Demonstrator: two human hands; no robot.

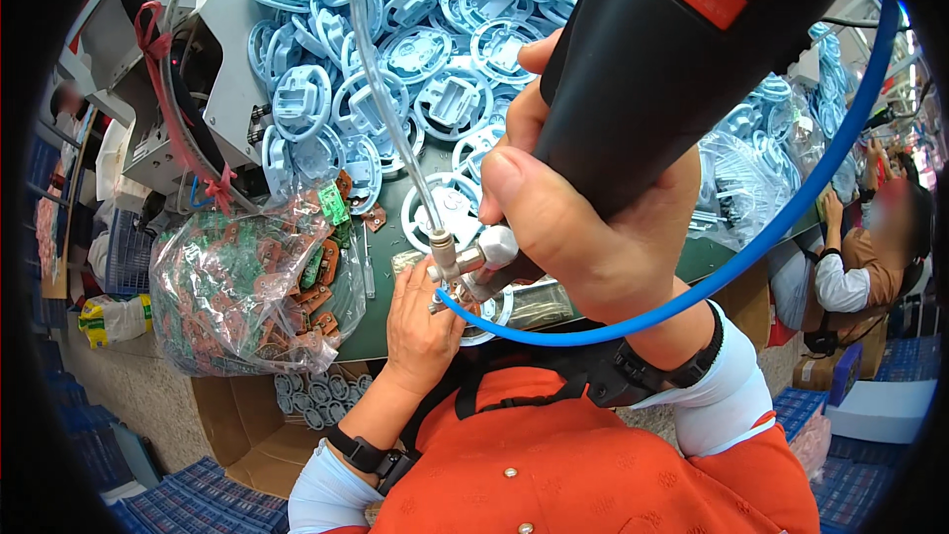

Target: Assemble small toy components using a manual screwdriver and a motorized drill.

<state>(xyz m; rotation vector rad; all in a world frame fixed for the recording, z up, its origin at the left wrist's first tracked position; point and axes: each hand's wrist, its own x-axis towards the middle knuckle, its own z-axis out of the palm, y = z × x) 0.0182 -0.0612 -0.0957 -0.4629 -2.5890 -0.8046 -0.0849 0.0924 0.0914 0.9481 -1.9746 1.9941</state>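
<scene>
My right hand (603, 247) is wrapped round a thick black electric screwdriver (643, 89), tilted with its lower end toward me. Metal fittings (465, 262) at that lower end join a clear tube (381, 89) and a blue hose (732, 272). Beneath them, close to the table's near edge, lies a light-blue round plastic part (507, 304), mostly covered by the tool. My left hand (420, 326) is closed at that part's left side; its thumb and the screwdriver's tip are hidden. Just beyond sits another light-blue round part (450, 206).
Light-blue round parts (415, 54) are heaped across the far table. A clear bag of green and brown circuit boards (252, 282) sits left, near a grey machine (213, 89). Below stands a cardboard box (232, 420) with more parts. A co-worker (870, 257) sits at far right.
</scene>
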